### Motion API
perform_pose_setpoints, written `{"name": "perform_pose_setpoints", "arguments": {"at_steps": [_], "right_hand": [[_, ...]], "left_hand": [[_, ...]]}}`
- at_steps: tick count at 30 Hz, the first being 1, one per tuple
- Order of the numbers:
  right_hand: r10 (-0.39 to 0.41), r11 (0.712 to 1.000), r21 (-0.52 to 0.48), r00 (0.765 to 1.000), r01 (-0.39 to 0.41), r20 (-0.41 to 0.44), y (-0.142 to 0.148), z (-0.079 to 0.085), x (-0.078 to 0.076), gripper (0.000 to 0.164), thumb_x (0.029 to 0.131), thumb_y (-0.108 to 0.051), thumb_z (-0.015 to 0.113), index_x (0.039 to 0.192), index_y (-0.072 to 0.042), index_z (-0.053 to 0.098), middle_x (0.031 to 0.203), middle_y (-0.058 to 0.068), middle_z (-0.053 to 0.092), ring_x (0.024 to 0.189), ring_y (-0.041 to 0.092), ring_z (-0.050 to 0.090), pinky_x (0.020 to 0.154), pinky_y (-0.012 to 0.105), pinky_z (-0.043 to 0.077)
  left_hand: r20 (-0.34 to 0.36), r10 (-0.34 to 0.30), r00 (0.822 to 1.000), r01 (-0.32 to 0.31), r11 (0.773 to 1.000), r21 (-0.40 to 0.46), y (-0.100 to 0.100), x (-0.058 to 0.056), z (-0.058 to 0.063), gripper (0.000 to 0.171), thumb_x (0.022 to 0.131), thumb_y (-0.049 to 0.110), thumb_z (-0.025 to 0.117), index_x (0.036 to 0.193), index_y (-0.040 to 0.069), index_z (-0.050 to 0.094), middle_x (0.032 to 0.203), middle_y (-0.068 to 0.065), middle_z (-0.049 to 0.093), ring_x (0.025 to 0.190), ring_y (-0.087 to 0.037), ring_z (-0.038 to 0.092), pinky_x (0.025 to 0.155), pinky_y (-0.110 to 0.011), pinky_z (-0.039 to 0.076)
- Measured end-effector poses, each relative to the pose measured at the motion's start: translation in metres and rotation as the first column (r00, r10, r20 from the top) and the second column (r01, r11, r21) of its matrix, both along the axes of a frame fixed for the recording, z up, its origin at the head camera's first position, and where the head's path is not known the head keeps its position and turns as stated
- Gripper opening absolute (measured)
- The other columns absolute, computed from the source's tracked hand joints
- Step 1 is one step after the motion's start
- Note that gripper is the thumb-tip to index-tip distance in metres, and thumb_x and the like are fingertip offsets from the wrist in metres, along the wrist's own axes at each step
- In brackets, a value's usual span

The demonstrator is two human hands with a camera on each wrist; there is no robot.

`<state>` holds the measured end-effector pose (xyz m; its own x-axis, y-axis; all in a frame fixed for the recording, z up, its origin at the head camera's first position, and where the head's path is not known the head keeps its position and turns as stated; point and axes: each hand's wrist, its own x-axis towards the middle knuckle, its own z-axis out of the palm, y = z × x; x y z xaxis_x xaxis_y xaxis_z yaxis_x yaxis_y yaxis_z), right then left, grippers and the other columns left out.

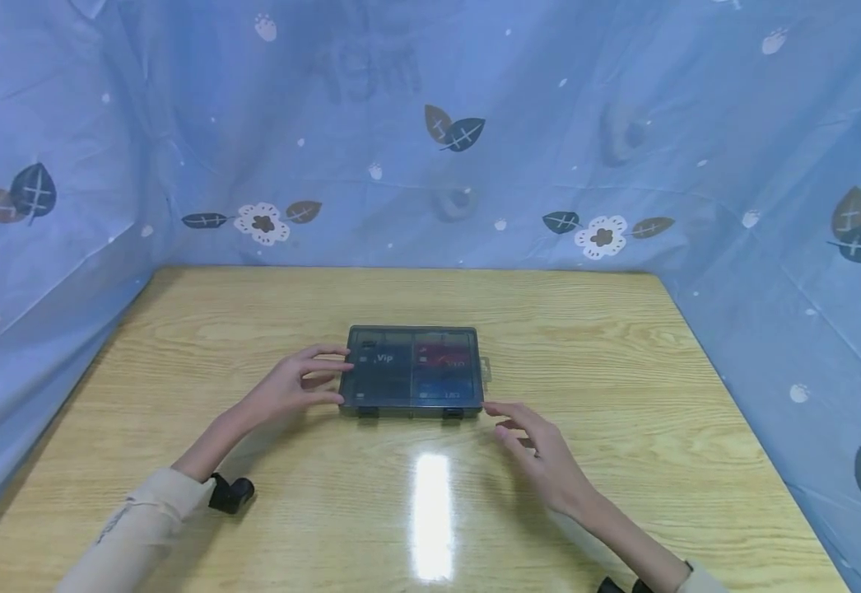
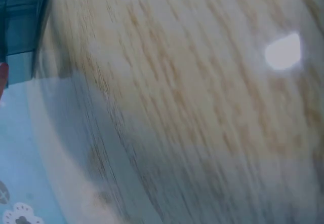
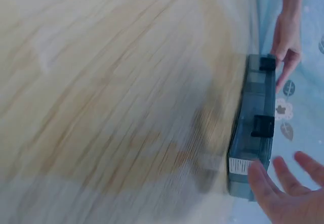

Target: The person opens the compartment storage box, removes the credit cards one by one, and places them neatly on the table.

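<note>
In the middle of the desk (image 1: 586, 329): a flat, dark see-through case (image 1: 411, 409), lying level with its lid down and its long side toward the person.
Case, near side: two black latches (image 1: 453, 413); the right wrist view also shows a white barcode label (image 3: 240, 165) by the right end.
Case, right side: a clear tab (image 1: 486, 369) sticking out over the wood.
Case, inside: a divider splits it in two; a dark item (image 1: 382, 379) marked "Vip" in the left half, a red item (image 1: 444, 356) in the right.
Left hand (image 1: 297, 383): spread wide at the case's left end, fingertips at the edge, thumb by the near corner; firm contact cannot be told.
Right hand (image 1: 545, 453): fingers apart and slightly bent, one fingertip at the near right corner, the thumb free of the case; whether that fingertip touches cannot be told.
Left wrist: a pale sleeve (image 1: 137, 527) and a black device (image 1: 231, 493).
Desk, near part: a bright strip of glare (image 1: 432, 515).
Behind and at the sides: blue cloth (image 1: 519, 99) printed with leaves and white flowers.
</note>
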<state>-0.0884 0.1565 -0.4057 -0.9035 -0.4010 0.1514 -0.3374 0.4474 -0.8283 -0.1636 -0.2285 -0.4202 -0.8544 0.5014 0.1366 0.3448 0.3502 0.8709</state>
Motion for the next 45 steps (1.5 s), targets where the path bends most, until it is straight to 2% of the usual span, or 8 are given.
{"name": "perform_pose_setpoints", "arguments": {"at_steps": [2,4,10,16,22,27,32,45], "right_hand": [[0.022,0.995,-0.104,0.986,-0.005,0.167,0.0,0.0,-0.003,0.036,0.104,-0.021,0.042,0.128,0.001,0.056,0.122,0.019,0.06,0.103,0.037,0.061,0.083,0.042,0.058],[0.071,0.98,-0.201,0.942,-0.004,0.328,0.0,0.001,-0.007,0.043,0.105,-0.027,0.038,0.127,0.007,0.054,0.12,0.026,0.059,0.1,0.039,0.062,0.085,0.042,0.058],[0.222,0.932,-0.361,0.73,0.037,0.647,-0.001,-0.006,-0.021,0.055,0.103,-0.035,0.04,0.13,0.013,0.046,0.122,0.024,0.059,0.098,0.031,0.065,0.088,0.043,0.057],[0.345,0.871,-0.473,0.518,0.134,0.783,-0.008,-0.014,-0.034,0.053,0.101,-0.032,0.047,0.132,0.01,0.045,0.122,0.016,0.062,0.102,0.025,0.065,0.096,0.04,0.053],[0.468,0.792,-0.573,0.396,0.208,0.79,-0.018,-0.02,-0.043,0.058,0.103,-0.027,0.042,0.138,0.018,0.029,0.128,0.025,0.056,0.11,0.026,0.062,0.1,0.032,0.05],[0.5,0.747,-0.597,0.344,0.293,0.795,-0.028,-0.025,-0.045,0.066,0.103,-0.03,0.042,0.141,0.019,0.02,0.134,0.028,0.049,0.119,0.029,0.056,0.106,0.031,0.043],[0.478,0.718,-0.573,0.319,0.395,0.819,-0.037,-0.026,-0.046,0.066,0.102,-0.031,0.045,0.14,0.018,0.022,0.126,0.025,0.055,0.119,0.031,0.055,0.108,0.032,0.041],[0.474,0.625,-0.599,0.366,0.502,0.801,-0.055,-0.022,-0.042,0.033,0.098,-0.016,0.037,0.111,0.012,0.048,0.093,0.016,0.068,0.09,0.023,0.068,0.09,0.024,0.054]], "left_hand": [[-0.002,0.003,1.0,-0.003,1.0,-0.005,0.001,-0.001,0.0,0.045,0.077,0.006,0.079,0.118,-0.003,0.065,0.141,-0.018,0.043,0.12,-0.033,0.054,0.098,-0.034,0.05],[-0.004,0.016,1.0,-0.016,1.0,-0.026,0.001,-0.002,0.0,0.045,0.075,0.008,0.08,0.117,-0.002,0.067,0.142,-0.017,0.042,0.119,-0.031,0.055,0.098,-0.033,0.049],[0.0,0.044,0.999,-0.044,0.996,-0.075,0.001,-0.002,0.0,0.047,0.075,0.012,0.081,0.118,0.001,0.067,0.145,-0.014,0.039,0.12,-0.03,0.054,0.101,-0.031,0.046],[0.044,0.062,0.997,-0.058,0.995,-0.081,0.001,0.0,0.001,0.046,0.076,0.012,0.08,0.118,-0.001,0.066,0.147,-0.014,0.037,0.12,-0.031,0.055,0.101,-0.03,0.046],[0.071,0.082,0.994,-0.075,0.993,-0.091,0.004,0.0,0.002,0.047,0.076,0.013,0.081,0.119,0.0,0.066,0.148,-0.014,0.036,0.122,-0.031,0.054,0.101,-0.03,0.047],[0.091,0.102,0.991,-0.092,0.991,-0.101,0.005,0.001,0.001,0.048,0.076,0.015,0.08,0.119,-0.001,0.066,0.149,-0.014,0.035,0.121,-0.031,0.055,0.1,-0.031,0.047],[0.111,0.101,0.989,-0.09,0.991,-0.099,0.007,0.001,0.002,0.049,0.076,0.015,0.081,0.119,-0.002,0.065,0.149,-0.014,0.034,0.12,-0.03,0.055,0.1,-0.029,0.047],[0.151,0.09,0.984,-0.072,0.99,-0.123,0.008,0.001,0.011,0.047,0.076,0.013,0.081,0.116,-0.005,0.066,0.15,-0.017,0.031,0.122,-0.029,0.054,0.101,-0.033,0.047]]}}
